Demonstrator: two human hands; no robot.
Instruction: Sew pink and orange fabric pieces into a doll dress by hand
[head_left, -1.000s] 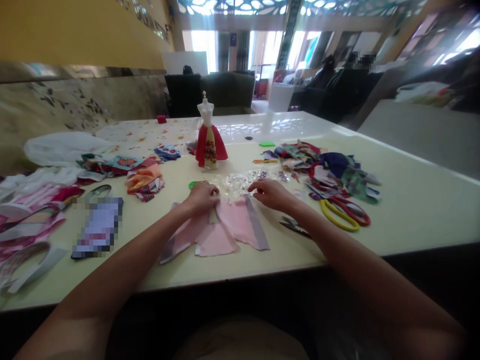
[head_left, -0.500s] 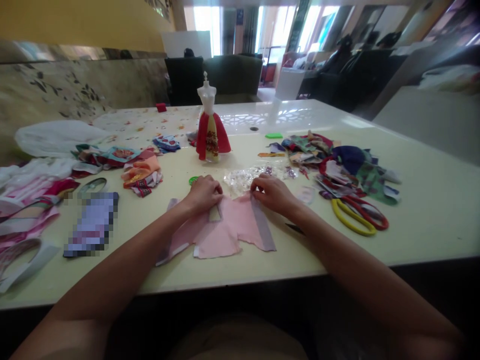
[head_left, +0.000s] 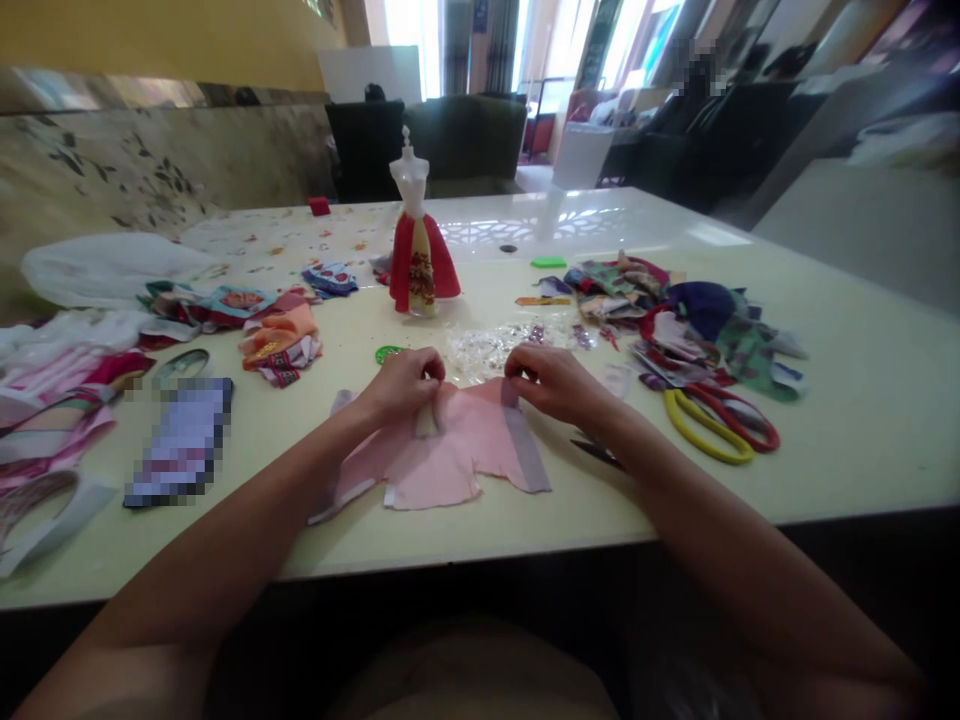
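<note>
A small pink cloth garment (head_left: 457,455) with grey edge strips lies flat on the pale table (head_left: 862,420) in front of me. My left hand (head_left: 401,385) pinches its upper left edge with curled fingers. My right hand (head_left: 551,382) grips the upper right corner, by the grey strip. Just beyond both hands lies a clear plastic bag of small beads (head_left: 491,350). A white doll mannequin in a red skirt (head_left: 420,250) stands farther back.
Yellow-and-red scissors (head_left: 716,425) lie right of my right arm, with small dark snips (head_left: 596,450) beside my wrist. A heap of fabric scraps (head_left: 675,320) sits at right. Folded cloths (head_left: 281,350), a green disc (head_left: 388,354) and pink garments (head_left: 52,400) lie left.
Both hands have closed onto the top edge of the pink garment and drawn it slightly toward me; the right hand moved from the beads onto the cloth. The view tilted down a little.
</note>
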